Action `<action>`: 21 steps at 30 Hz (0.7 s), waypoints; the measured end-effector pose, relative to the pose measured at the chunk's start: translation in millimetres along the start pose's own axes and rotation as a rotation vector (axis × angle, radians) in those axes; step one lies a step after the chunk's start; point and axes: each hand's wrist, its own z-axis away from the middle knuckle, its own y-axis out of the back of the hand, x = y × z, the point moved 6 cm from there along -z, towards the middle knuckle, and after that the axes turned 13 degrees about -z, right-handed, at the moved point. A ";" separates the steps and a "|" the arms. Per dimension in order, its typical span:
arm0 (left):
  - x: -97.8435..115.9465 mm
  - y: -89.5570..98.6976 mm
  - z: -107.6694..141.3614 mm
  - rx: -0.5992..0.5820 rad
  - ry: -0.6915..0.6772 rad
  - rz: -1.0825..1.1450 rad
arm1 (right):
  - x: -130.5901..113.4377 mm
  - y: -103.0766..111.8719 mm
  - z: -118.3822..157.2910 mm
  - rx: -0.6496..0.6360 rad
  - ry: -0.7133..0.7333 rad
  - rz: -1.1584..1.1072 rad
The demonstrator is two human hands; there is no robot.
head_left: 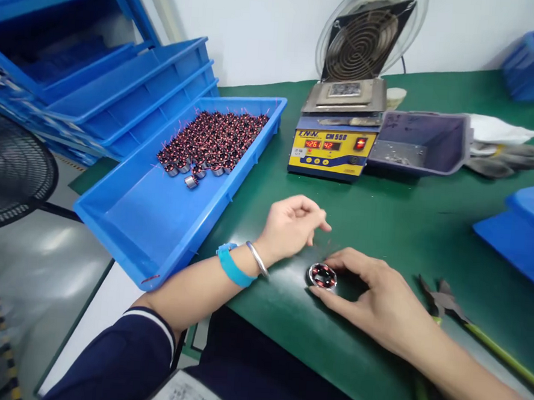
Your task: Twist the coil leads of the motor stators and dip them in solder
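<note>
My right hand (370, 288) grips a small round motor stator (323, 276) between thumb and fingers, low over the green table. Copper windings and a shiny metal rim show on its upturned face. Just up and left of it, my left hand (295, 226) hovers with its fingers curled in; anything pinched there is too small to make out. A silver bangle (258, 260) and a turquoise wristband (234, 265) circle the left wrist. To the right of my right hand lie cutting pliers (446, 300) with green handles, partly hidden by the forearm.
A blue tray (157, 217) at left holds many similar wound parts at its far end. Behind stands a yellow-fronted solder pot (328, 152) with a fan (362, 43), beside a purple bin (424, 143) and gloves (505, 159). Blue trays (142, 90) stack at left.
</note>
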 end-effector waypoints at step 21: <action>-15.0 1.4 -3.8 -0.080 -0.072 -0.354 | -2.8 108.0 -71.1 0.369 -0.245 -0.284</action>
